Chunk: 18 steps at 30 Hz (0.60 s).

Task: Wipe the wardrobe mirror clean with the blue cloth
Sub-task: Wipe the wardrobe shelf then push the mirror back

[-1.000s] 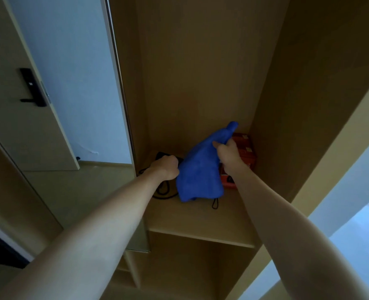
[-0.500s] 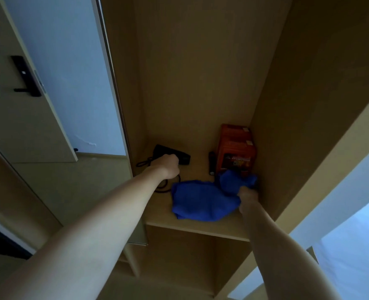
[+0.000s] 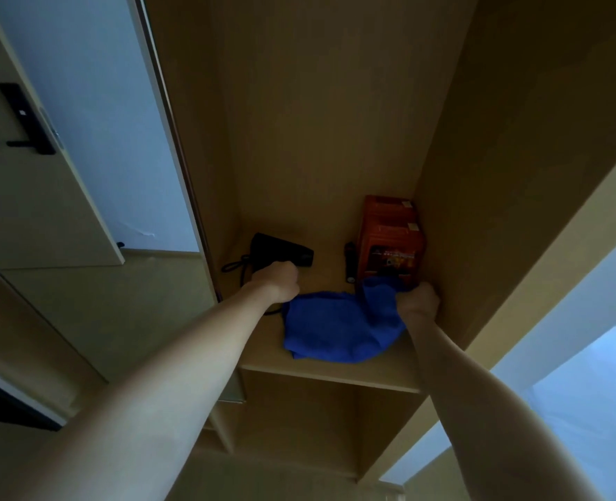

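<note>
The blue cloth (image 3: pixel 331 329) lies crumpled on a wooden wardrobe shelf (image 3: pixel 335 370), near its front edge. My right hand (image 3: pixel 420 301) is closed on the cloth's bunched right end, beside the wardrobe's right wall. My left hand (image 3: pixel 279 282) is a fist at the cloth's left corner, closed over the handle of a black hair dryer (image 3: pixel 281 249); its cord trails out below the hand. The wardrobe mirror (image 3: pixel 93 121) stands to the left of the open compartment and reflects a door with a black handle.
An orange box (image 3: pixel 389 236) stands at the shelf's back right, with a small black torch (image 3: pixel 349 262) beside it. Another compartment opens below the shelf. A bright window or floor area shows at lower right.
My right hand has brought the cloth down from a raised, hanging position onto the shelf and moved right, uncovering the orange box. My left hand has stayed by the hair dryer.
</note>
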Motion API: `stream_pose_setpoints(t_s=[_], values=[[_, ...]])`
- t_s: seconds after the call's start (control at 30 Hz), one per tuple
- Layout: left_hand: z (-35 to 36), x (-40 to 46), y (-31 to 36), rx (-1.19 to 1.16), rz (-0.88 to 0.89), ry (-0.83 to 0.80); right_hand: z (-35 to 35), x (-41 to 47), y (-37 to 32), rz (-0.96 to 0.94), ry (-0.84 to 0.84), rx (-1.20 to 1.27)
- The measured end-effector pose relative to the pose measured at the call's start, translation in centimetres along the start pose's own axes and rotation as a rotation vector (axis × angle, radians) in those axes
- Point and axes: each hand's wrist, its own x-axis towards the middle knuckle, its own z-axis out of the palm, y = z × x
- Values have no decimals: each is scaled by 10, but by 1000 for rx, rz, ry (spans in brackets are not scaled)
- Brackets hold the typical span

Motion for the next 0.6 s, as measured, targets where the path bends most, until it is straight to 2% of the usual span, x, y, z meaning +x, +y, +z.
stream_pose_setpoints(t_s=[0.1, 0.17, 0.23, 0.33, 0.53, 0.6], values=[[-2, 1, -1, -19, 1, 10, -1, 3, -14, 43, -171, -44], [-2, 0, -1, -21, -3, 7, -4, -5, -22, 23, -339, -330], [0, 0, -2, -16, -5, -2, -5, -12, -19, -14, -386, -568], [3, 2, -3, -14, -4, -6, 4, -9, -2, -148, -395, -737], [-2, 0, -6, -6, -13, -1, 4, -22, -21, 64, -534, -427], [-4, -1, -7, -5, -14, 6, 8, -19, -35, 51, -469, -341]])
